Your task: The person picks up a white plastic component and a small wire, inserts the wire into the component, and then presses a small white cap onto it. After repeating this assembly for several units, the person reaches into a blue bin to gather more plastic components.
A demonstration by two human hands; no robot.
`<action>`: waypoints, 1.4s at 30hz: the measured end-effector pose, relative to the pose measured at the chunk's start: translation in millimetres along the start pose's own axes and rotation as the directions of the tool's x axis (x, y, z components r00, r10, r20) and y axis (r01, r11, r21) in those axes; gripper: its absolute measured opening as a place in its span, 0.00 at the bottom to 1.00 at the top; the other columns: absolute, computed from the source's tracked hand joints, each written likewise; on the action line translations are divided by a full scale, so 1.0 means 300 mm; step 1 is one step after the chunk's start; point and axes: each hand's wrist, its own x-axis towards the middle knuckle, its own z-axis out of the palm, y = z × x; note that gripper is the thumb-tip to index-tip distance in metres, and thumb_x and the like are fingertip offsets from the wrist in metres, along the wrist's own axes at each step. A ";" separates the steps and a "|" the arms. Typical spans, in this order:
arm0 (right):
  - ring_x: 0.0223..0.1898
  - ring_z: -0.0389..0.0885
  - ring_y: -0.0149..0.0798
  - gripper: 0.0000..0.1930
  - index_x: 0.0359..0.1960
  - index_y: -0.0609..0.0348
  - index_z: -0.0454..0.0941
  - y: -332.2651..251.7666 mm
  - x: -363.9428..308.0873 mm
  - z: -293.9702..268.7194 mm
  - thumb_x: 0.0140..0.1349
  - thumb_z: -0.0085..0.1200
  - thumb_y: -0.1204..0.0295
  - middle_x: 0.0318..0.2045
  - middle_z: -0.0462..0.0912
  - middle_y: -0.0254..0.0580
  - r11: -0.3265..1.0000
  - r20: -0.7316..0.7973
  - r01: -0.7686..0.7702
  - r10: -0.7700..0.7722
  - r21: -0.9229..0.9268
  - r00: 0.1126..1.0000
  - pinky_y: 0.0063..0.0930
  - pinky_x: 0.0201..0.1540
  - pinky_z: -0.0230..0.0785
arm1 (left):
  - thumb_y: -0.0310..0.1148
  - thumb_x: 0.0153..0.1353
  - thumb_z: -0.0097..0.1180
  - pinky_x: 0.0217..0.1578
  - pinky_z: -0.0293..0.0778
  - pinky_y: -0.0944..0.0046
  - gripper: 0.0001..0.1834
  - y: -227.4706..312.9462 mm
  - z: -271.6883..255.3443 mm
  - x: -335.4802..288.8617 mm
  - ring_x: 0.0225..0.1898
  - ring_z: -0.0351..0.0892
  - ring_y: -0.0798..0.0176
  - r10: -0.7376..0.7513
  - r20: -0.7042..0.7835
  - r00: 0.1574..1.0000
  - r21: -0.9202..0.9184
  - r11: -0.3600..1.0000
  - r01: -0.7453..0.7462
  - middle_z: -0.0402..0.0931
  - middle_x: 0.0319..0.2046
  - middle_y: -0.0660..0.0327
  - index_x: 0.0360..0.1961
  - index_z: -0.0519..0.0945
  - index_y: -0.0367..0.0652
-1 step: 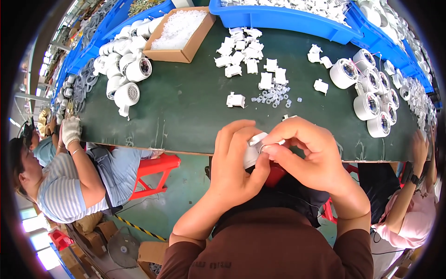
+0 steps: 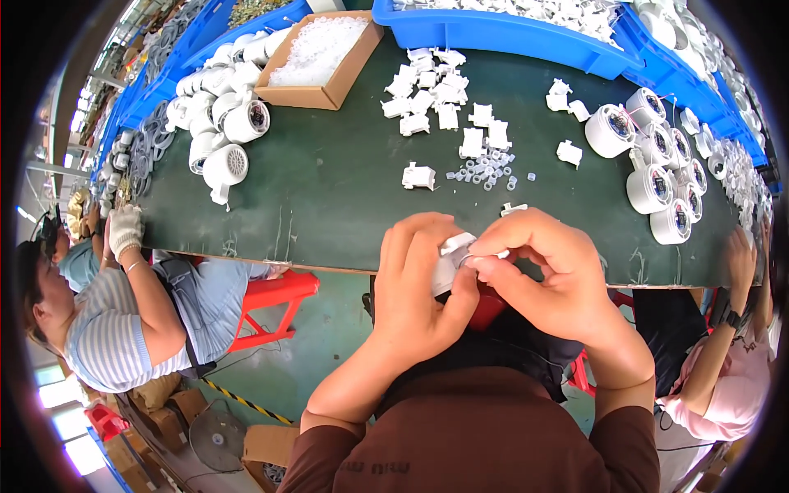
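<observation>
At the table's near edge, my left hand (image 2: 417, 287) is wrapped round a white plastic housing (image 2: 445, 273), much of which its fingers hide. My right hand (image 2: 552, 275) meets it from the right, thumb and forefinger pinched together at the housing's opening. Something small and pale shows at those fingertips, too covered to name. Just beyond the hands lies a small white plastic bracket (image 2: 514, 209). Farther off are a loose pile of similar white brackets (image 2: 423, 90) and a scatter of small clear plastic rings (image 2: 485, 171).
White round units (image 2: 649, 187) cluster at the right, and more white housings (image 2: 224, 167) at the left. Behind stand a cardboard box (image 2: 329, 92) of clear parts and a blue bin (image 2: 509, 37) of white parts. Co-workers sit on both sides; a red stool (image 2: 275, 300) is at the left.
</observation>
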 end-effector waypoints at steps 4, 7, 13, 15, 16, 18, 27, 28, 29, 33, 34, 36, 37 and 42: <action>0.38 0.83 0.31 0.08 0.43 0.64 0.81 0.040 -0.028 0.020 0.63 0.58 0.85 0.40 0.83 0.42 0.997 -0.137 -0.027 0.036 0.066 0.990 0.24 0.42 0.76 | 0.25 0.57 0.58 0.45 0.74 0.51 0.15 0.007 0.004 0.020 0.44 0.76 0.46 -0.066 -0.047 0.997 0.011 0.998 0.067 0.75 0.45 0.49 0.47 0.77 0.37; 0.43 0.78 0.30 0.10 0.44 0.65 0.80 0.076 -0.030 0.059 0.64 0.55 0.89 0.42 0.79 0.40 0.999 -0.207 0.004 0.004 0.038 0.978 0.24 0.48 0.72 | 0.24 0.58 0.56 0.42 0.75 0.54 0.11 0.010 0.012 0.026 0.41 0.77 0.48 -0.073 -0.080 0.994 -0.035 0.997 0.071 0.76 0.43 0.50 0.44 0.78 0.36; 0.39 0.78 0.25 0.07 0.44 0.64 0.79 0.130 -0.041 0.136 0.67 0.57 0.85 0.40 0.80 0.37 0.970 -0.330 -0.010 0.092 0.243 0.940 0.21 0.42 0.74 | 0.24 0.60 0.54 0.41 0.76 0.54 0.09 0.022 0.015 0.027 0.41 0.78 0.48 -0.125 -0.094 0.988 -0.048 0.991 0.121 0.77 0.42 0.50 0.42 0.78 0.36; 0.36 0.77 0.24 0.06 0.44 0.63 0.80 0.126 -0.044 0.143 0.67 0.58 0.82 0.39 0.81 0.35 0.935 -0.352 -0.019 0.152 0.354 0.924 0.20 0.39 0.73 | 0.25 0.61 0.55 0.43 0.75 0.54 0.09 0.014 0.021 0.021 0.42 0.78 0.48 -0.071 -0.088 0.994 -0.033 0.997 0.068 0.77 0.43 0.49 0.43 0.77 0.36; 0.37 0.77 0.23 0.05 0.44 0.62 0.79 0.118 -0.046 0.142 0.68 0.57 0.81 0.39 0.81 0.34 0.923 -0.330 -0.070 0.205 0.378 0.922 0.20 0.39 0.73 | 0.25 0.61 0.55 0.43 0.75 0.54 0.09 0.014 0.021 0.019 0.42 0.78 0.48 -0.072 -0.086 0.994 -0.037 0.997 0.069 0.77 0.43 0.49 0.43 0.77 0.36; 0.38 0.77 0.22 0.05 0.44 0.62 0.79 0.109 -0.048 0.138 0.70 0.56 0.80 0.39 0.81 0.33 0.910 -0.310 -0.124 0.259 0.396 0.915 0.19 0.39 0.74 | 0.25 0.62 0.56 0.44 0.74 0.54 0.09 0.014 0.019 0.015 0.43 0.78 0.47 -0.056 -0.053 0.997 -0.028 0.998 0.055 0.77 0.44 0.49 0.44 0.77 0.37; 0.41 0.78 0.27 0.09 0.49 0.64 0.78 0.081 -0.096 0.062 0.69 0.52 0.84 0.41 0.79 0.35 0.991 -0.246 -0.134 0.134 0.019 0.960 0.23 0.46 0.72 | 0.25 0.62 0.57 0.44 0.74 0.57 0.06 0.000 -0.018 0.000 0.42 0.78 0.51 -0.054 -0.069 0.996 -0.101 0.994 0.047 0.81 0.43 0.52 0.40 0.80 0.37; 0.41 0.78 0.27 0.09 0.48 0.63 0.78 0.099 -0.100 0.009 0.68 0.54 0.83 0.41 0.79 0.36 0.970 -0.274 -0.122 0.060 -0.213 0.960 0.23 0.45 0.72 | 0.25 0.62 0.57 0.44 0.74 0.58 0.06 -0.005 -0.025 -0.003 0.42 0.79 0.51 -0.075 -0.075 0.994 -0.103 0.992 0.067 0.81 0.42 0.52 0.40 0.80 0.37; 0.39 0.78 0.27 0.09 0.46 0.63 0.79 0.118 -0.094 -0.040 0.66 0.57 0.83 0.41 0.79 0.37 0.924 -0.325 -0.093 -0.035 -0.371 0.945 0.23 0.44 0.72 | 0.25 0.62 0.57 0.44 0.74 0.58 0.06 -0.008 -0.030 -0.001 0.41 0.79 0.52 -0.069 -0.070 0.995 -0.104 0.993 0.061 0.81 0.42 0.53 0.40 0.80 0.37; 0.41 0.80 0.39 0.15 0.48 0.58 0.81 0.069 -0.046 -0.096 0.59 0.62 0.83 0.46 0.82 0.42 0.749 -0.214 -0.090 -0.070 -0.657 0.974 0.29 0.44 0.74 | 0.26 0.64 0.57 0.45 0.74 0.58 0.05 0.004 -0.017 -0.004 0.41 0.79 0.51 -0.146 -0.065 0.987 -0.175 0.976 0.133 0.81 0.42 0.52 0.39 0.80 0.37; 0.42 0.81 0.44 0.16 0.48 0.57 0.81 0.070 -0.039 -0.095 0.58 0.63 0.82 0.48 0.82 0.43 0.669 -0.104 0.013 -0.134 -0.743 0.986 0.32 0.44 0.75 | 0.26 0.64 0.57 0.45 0.74 0.58 0.05 0.006 -0.017 -0.004 0.41 0.79 0.51 -0.143 -0.066 0.988 -0.176 0.976 0.129 0.81 0.42 0.52 0.39 0.80 0.37; 0.43 0.81 0.48 0.16 0.48 0.58 0.81 0.088 -0.044 -0.105 0.58 0.64 0.80 0.48 0.83 0.43 0.676 -0.051 0.030 -0.099 -0.737 0.994 0.36 0.45 0.75 | 0.26 0.65 0.56 0.44 0.74 0.59 0.05 0.007 -0.020 -0.007 0.41 0.79 0.53 -0.141 -0.049 0.989 -0.202 0.971 0.129 0.81 0.42 0.52 0.39 0.80 0.37; 0.43 0.81 0.48 0.15 0.48 0.58 0.82 0.096 -0.045 -0.112 0.59 0.63 0.81 0.47 0.83 0.44 0.680 -0.041 0.040 -0.103 -0.732 0.994 0.35 0.44 0.75 | 0.26 0.65 0.56 0.44 0.74 0.59 0.05 0.009 -0.024 -0.008 0.41 0.79 0.53 -0.142 -0.054 0.988 -0.197 0.972 0.128 0.81 0.42 0.52 0.39 0.80 0.37; 0.41 0.82 0.31 0.14 0.53 0.59 0.77 0.063 -0.047 -0.065 0.67 0.54 0.84 0.42 0.84 0.38 0.940 -0.194 -0.334 0.315 -0.071 0.929 0.26 0.42 0.76 | 0.26 0.67 0.55 0.43 0.75 0.62 0.07 0.002 -0.033 -0.008 0.42 0.80 0.56 -0.227 0.067 0.972 -0.368 0.900 0.235 0.82 0.43 0.52 0.43 0.81 0.35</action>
